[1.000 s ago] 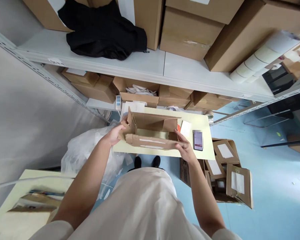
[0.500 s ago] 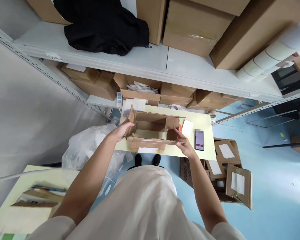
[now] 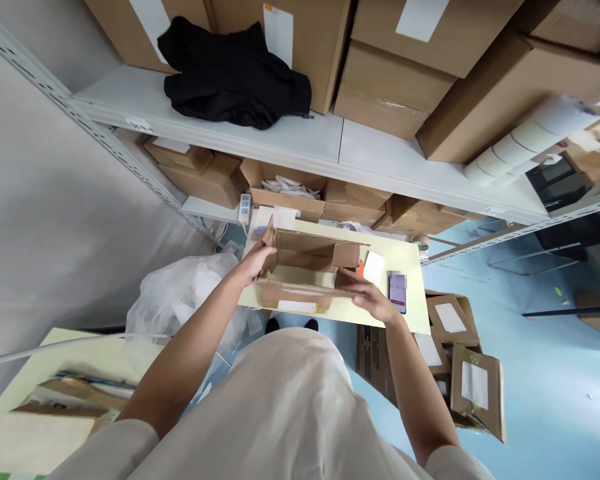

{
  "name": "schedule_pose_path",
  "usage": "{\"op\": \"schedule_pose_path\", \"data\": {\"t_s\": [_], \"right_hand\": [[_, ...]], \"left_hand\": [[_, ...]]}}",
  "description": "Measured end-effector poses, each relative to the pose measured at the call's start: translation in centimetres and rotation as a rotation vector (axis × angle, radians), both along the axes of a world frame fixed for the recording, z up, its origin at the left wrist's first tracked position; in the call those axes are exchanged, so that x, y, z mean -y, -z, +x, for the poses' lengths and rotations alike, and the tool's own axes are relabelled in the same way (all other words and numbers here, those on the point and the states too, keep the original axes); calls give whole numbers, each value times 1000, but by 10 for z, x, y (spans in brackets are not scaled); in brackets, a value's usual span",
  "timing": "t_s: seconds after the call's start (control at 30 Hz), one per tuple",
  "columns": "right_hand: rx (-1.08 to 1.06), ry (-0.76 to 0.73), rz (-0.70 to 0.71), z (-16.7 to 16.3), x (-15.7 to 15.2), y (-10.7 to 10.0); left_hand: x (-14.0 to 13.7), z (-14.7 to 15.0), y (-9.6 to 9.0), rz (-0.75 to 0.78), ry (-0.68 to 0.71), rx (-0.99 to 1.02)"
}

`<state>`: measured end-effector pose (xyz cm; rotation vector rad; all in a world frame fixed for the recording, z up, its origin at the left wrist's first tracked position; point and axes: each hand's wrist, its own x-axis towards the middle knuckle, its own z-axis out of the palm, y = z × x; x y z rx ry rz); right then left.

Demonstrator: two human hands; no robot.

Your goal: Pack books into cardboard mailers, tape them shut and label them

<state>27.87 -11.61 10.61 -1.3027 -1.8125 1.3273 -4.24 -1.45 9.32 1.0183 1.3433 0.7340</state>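
An open cardboard box (image 3: 303, 259) lies over the pale yellow table, its top flaps spread and the tabletop showing through its bottom. My left hand (image 3: 259, 262) is closed round the left end, the thumb along the flap's inner side. At the right end my right hand (image 3: 371, 298) has its fingers stretched out, touching the corner by the front flap. A white label (image 3: 297, 307) marks the box's front side. Beside the right end lie an orange item (image 3: 361, 268), mostly covered, and a white paper piece (image 3: 375, 267).
A phone (image 3: 397, 293) lies at the table's right end. Behind is a grey shelf (image 3: 300, 150) with cartons and a black garment (image 3: 237, 77). Clear plastic bags (image 3: 175, 293) are heaped at left. Labelled boxes (image 3: 475, 383) fill the floor at right.
My right hand's fingers have straightened and loosened from the right end flap. My left hand keeps its hold. The camera view has tilted up a little.
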Motion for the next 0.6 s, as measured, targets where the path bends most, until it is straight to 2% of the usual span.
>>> {"op": "schedule_pose_path", "data": {"t_s": [0.13, 0.2, 0.33, 0.5, 0.6], "right_hand": [[-55, 90, -277, 4, -17, -11], [-3, 139, -347, -1, -28, -17], [-28, 206, -278, -16, -50, -21], [-54, 269, -176, -31, -70, -11], [96, 285, 14, -30, -82, -3]], "left_hand": [[-1, -8, -1, -30, 62, -34], [0, -11, -2, 16, 135, -69], [6, -13, -4, 122, 301, -96], [14, -10, -2, 218, 522, -343], [16, -5, 3, 250, 571, -468]]}}
